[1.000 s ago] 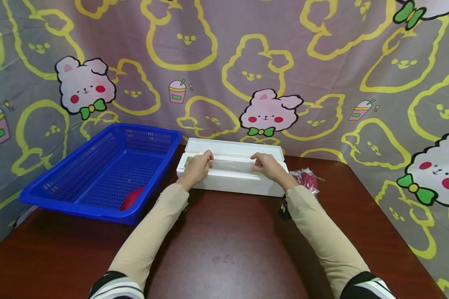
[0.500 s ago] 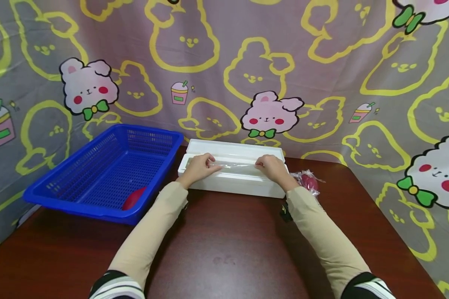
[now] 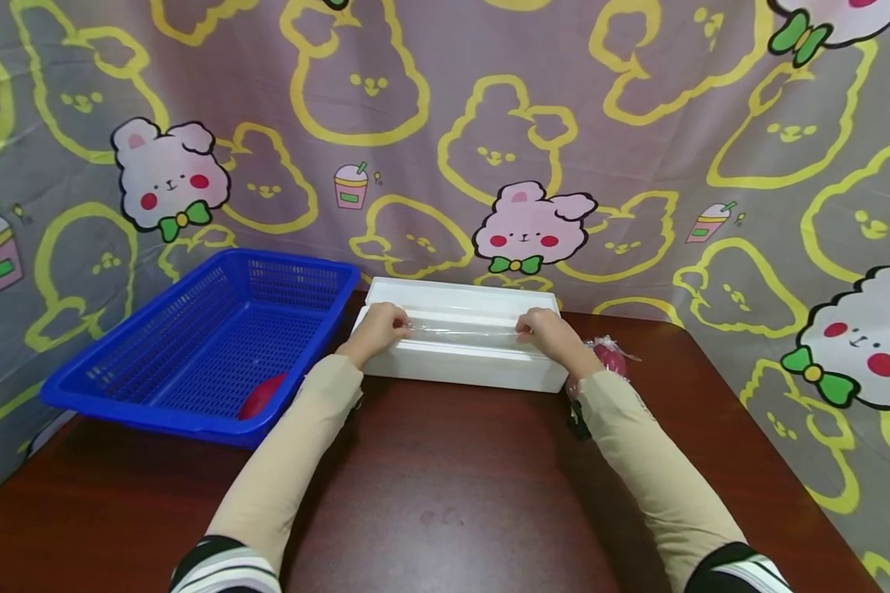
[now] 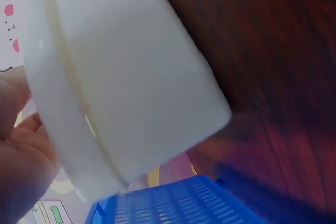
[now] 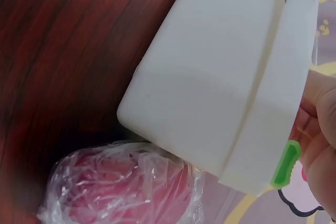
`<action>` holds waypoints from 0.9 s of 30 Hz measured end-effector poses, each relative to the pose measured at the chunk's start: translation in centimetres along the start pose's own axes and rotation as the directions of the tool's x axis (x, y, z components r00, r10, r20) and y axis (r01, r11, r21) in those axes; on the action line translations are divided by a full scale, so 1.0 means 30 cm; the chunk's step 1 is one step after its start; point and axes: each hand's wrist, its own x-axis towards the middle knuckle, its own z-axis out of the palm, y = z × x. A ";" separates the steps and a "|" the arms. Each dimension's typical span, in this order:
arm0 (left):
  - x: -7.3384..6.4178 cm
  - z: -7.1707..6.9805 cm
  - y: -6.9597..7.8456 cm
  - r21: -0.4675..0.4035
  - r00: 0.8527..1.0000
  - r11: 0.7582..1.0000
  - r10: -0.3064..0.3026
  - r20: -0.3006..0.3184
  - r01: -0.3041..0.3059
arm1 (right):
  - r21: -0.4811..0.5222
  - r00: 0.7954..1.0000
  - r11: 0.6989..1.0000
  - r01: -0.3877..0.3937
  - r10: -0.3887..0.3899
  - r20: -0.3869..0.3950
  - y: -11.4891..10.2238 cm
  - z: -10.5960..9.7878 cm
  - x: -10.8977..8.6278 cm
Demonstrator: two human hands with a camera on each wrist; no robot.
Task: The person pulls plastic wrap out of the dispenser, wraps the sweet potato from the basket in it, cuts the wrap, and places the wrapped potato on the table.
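A long white cling film dispenser (image 3: 463, 366) lies on the table with its lid (image 3: 460, 295) raised at the back. Clear cling film (image 3: 463, 333) stretches across its top between both hands. At the dispenser's left end, my left hand (image 3: 376, 331) pinches the film between thumb and fingers. My right hand (image 3: 552, 333) pinches it near the right end. In both wrist views the dispenser's wall hides part of the hand. A green slider (image 5: 286, 165) sits at the dispenser's edge beside the right hand.
A red, rounded item wrapped in crinkled film (image 5: 126, 187) lies close to the dispenser's right end. To the left stands a blue slotted basket (image 3: 156, 422) with a red rounded item (image 3: 262, 395) inside. A patterned cloth (image 3: 408, 123) hangs behind the table.
My hands have moved apart, the left to the left and the right to the right. The film between them has lifted and now spans a wider stretch over the dispenser.
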 end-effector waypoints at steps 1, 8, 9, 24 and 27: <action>-0.011 -0.019 0.015 -0.014 1.000 1.000 0.003 0.007 -0.003 | 0.016 1.000 1.000 0.009 -0.009 0.012 0.002 -0.004 -0.001; -0.097 -0.176 0.200 0.080 0.997 0.995 -0.058 0.059 0.053 | -0.057 1.000 0.998 -0.003 0.004 0.024 0.013 -0.022 -0.010; -0.116 -0.207 0.249 0.137 0.992 0.986 -0.102 0.068 0.092 | -0.077 1.000 0.997 -0.019 0.021 0.019 0.013 -0.023 -0.011; -0.145 -0.226 0.326 0.448 0.984 0.878 -0.126 -0.125 0.170 | 0.005 0.971 0.972 -0.237 0.236 0.046 0.008 -0.055 -0.025; -0.147 -0.230 0.330 0.376 0.979 0.905 -0.172 -0.107 0.200 | 0.158 0.959 0.947 -0.280 0.267 0.099 0.007 -0.061 -0.018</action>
